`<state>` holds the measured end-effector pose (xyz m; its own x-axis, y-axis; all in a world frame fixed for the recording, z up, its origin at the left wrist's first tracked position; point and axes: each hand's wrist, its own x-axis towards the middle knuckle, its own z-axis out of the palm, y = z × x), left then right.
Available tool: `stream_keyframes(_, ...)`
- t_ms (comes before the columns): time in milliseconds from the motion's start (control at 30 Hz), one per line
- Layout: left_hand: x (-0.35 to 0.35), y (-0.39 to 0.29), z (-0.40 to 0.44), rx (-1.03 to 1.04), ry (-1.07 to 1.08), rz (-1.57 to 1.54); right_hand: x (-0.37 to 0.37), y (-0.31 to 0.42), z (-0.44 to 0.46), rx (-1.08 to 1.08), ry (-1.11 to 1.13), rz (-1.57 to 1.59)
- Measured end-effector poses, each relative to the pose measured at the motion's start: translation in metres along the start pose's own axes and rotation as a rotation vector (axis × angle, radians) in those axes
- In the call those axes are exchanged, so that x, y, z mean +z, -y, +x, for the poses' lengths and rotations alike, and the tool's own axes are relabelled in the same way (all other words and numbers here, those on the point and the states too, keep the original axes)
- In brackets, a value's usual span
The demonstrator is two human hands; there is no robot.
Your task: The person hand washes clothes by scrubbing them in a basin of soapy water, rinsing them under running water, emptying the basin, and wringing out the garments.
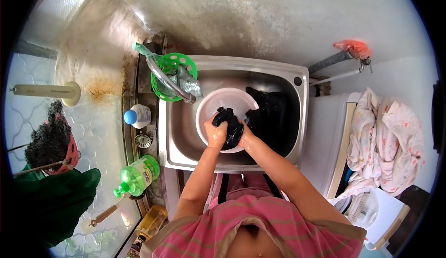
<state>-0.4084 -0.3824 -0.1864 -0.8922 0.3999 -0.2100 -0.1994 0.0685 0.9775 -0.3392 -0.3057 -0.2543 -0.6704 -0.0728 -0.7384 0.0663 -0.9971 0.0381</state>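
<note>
My left hand grips one side of a wet, bunched black cloth. On the other side my right hand has its fingers curled against the same cloth. Both hands are over a pale pink basin with water in it. The basin stands in a stainless steel sink. More dark, wet fabric lies in the sink to the right of the basin; whether it joins the held cloth I cannot tell.
A curved faucet and a green perforated basket are at the sink's upper left. On the left ledge stand a blue-capped bottle, a drain strainer and a green pump bottle. Patterned fabric lies at right.
</note>
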Motion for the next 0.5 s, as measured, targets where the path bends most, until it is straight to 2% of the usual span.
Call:
stream_keyframes(33,-0.005,-0.002,0.003,0.014,-0.011,0.088,0.014,-0.002,-0.015,0.02,-0.099,-0.023)
stream_keyframes(67,-0.011,-0.003,0.007,0.026,-0.021,0.176,0.01,-0.003,-0.01,-0.034,-0.039,-0.099)
stream_keyframes(100,-0.02,-0.005,0.016,0.046,-0.045,0.154,0.014,-0.001,-0.014,-0.112,-0.038,-0.25)
stream_keyframes(133,-0.03,-0.018,0.025,0.061,-0.065,0.318,0.022,0.005,-0.024,-0.19,-0.04,-0.4)
stream_keyframes(167,-0.038,-0.028,0.035,0.132,-0.087,0.417,0.028,0.019,-0.039,-0.251,-0.058,-0.718)
stream_keyframes(200,-0.046,-0.034,0.046,0.217,-0.132,0.466,0.034,0.03,-0.054,-0.441,-0.062,-0.97)
stream_keyframes(233,-0.052,-0.046,0.054,0.183,-0.209,0.683,0.021,0.035,-0.055,-0.845,-0.14,-1.239)
stream_keyframes(267,-0.066,-0.034,0.07,0.436,-0.223,0.828,0.007,0.048,-0.058,-1.138,-0.275,-1.547)
stream_keyframes(300,-0.073,-0.028,0.082,0.451,-0.222,0.865,0.004,0.058,-0.07,-1.253,-0.451,-1.766)
stream_keyframes(333,-0.078,-0.027,0.09,0.466,-0.22,0.9,-0.004,0.067,-0.077,-1.162,-0.641,-1.942)
stream_keyframes(400,-0.086,-0.024,0.096,0.552,-0.171,1.109,-0.029,0.074,-0.079,-1.007,-0.818,-2.006)
stream_keyframes(433,-0.09,-0.019,0.097,0.458,-0.136,1.174,-0.045,0.073,-0.08,-0.909,-0.831,-2.057)
stream_keyframes(467,-0.095,-0.012,0.089,0.339,-0.163,1.041,-0.06,0.075,-0.079,-0.815,-0.85,-2.097)
stream_keyframes(500,-0.091,-0.024,0.076,0.275,-0.183,0.922,-0.062,0.071,-0.079,-0.819,-0.864,-2.114)
